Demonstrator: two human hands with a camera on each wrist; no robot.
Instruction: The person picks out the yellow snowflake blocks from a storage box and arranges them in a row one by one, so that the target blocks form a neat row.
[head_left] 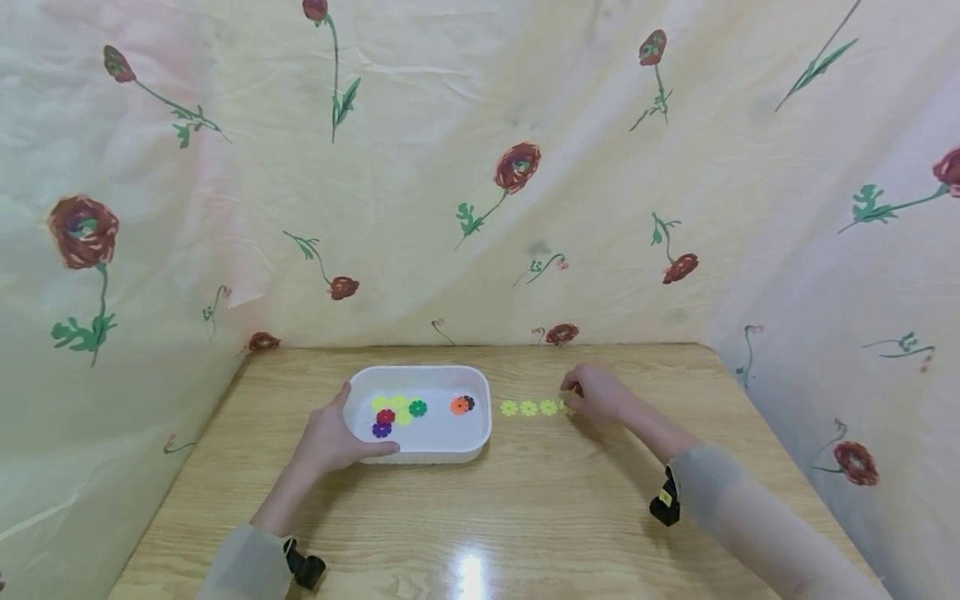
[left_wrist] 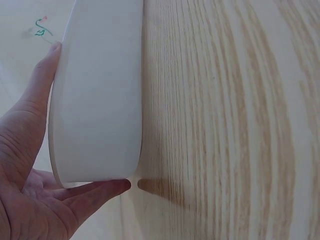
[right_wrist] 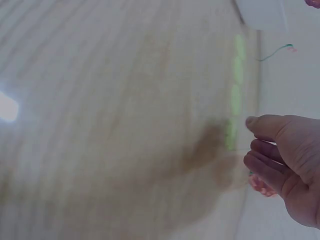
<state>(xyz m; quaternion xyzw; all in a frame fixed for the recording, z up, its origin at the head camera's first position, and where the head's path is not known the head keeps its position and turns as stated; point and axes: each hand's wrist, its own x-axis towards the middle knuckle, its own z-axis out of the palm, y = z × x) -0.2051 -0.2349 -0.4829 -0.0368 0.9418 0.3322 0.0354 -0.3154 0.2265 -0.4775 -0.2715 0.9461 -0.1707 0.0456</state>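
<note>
My left hand (head_left: 330, 437) grips the left end of a white plastic tub (head_left: 442, 457), thumb along the near rim and fingers at the far left corner. The left wrist view shows the thumb and fingers spread around the tub's end wall (left_wrist: 100, 90). My right hand (head_left: 596, 393) hovers at the right end of a row of several yellow flower-shaped discs (head_left: 528, 408). It partly hides the last disc in the head view. In the right wrist view, a gap shows between thumb and fingers, with nothing in it; the row of discs (right_wrist: 236, 97) lies close by, blurred.
Inside the tub lie more flower-shaped discs: several yellow ones, a red disc (head_left: 386, 417), a purple disc (head_left: 382, 430), a green disc (head_left: 417, 408), an orange disc (head_left: 458, 406) and a dark disc (head_left: 469, 403). A flowered curtain (head_left: 420, 208) surrounds the wooden table (head_left: 480, 517).
</note>
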